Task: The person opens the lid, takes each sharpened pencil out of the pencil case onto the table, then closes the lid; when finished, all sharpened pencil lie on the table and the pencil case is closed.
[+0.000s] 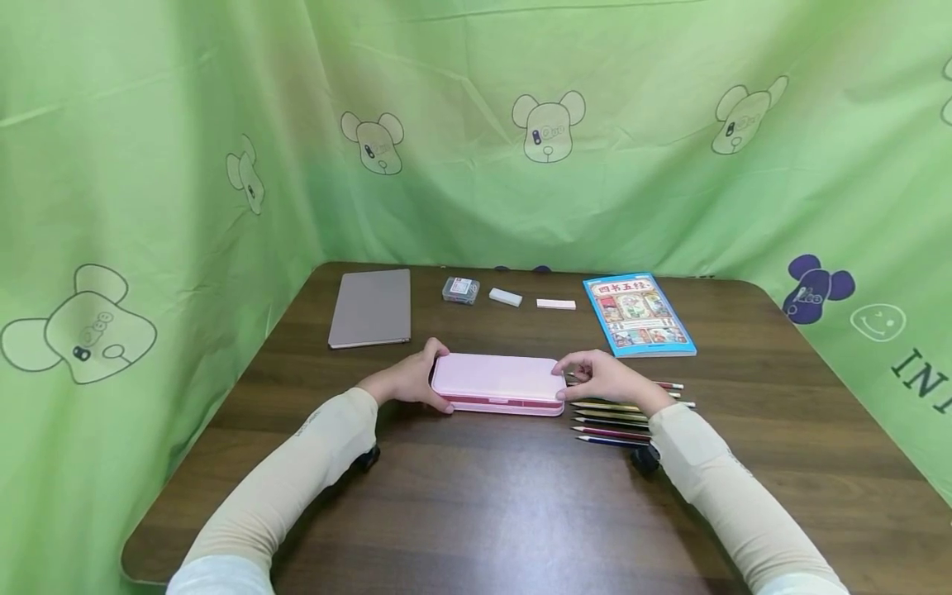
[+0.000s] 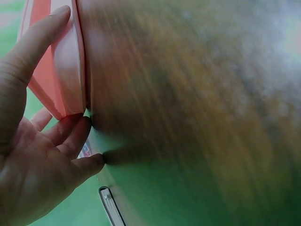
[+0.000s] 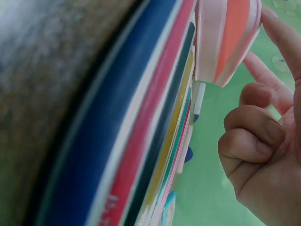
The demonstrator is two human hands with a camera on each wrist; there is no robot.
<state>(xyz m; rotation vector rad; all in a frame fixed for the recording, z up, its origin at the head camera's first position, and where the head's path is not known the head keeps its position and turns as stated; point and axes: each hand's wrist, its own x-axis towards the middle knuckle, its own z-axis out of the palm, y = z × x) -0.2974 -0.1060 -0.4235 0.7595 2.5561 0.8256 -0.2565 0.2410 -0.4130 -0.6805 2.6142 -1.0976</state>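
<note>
A flat pink rectangular pencil case with a darker pink band along its near edge lies closed near the middle of the dark brown wooden desk, held at both ends. At its left end the left hand grips it, fingers curled over the far corner and thumb along the near edge; the left wrist view shows the thumb lying on the case's side. At its right end the right hand touches the case with its extended fingertips, the other fingers curled loosely; whether it truly pinches the case I cannot tell. Just right of the case, partly under the right hand, a row of coloured pencils lies side by side. Along the far side of the desk, from left to right, lie a grey-brown closed notebook, a small clear plastic box, a white eraser, a pale pink flat strip and a blue-covered illustrated book. Green cloth printed with bears surrounds the desk.
</note>
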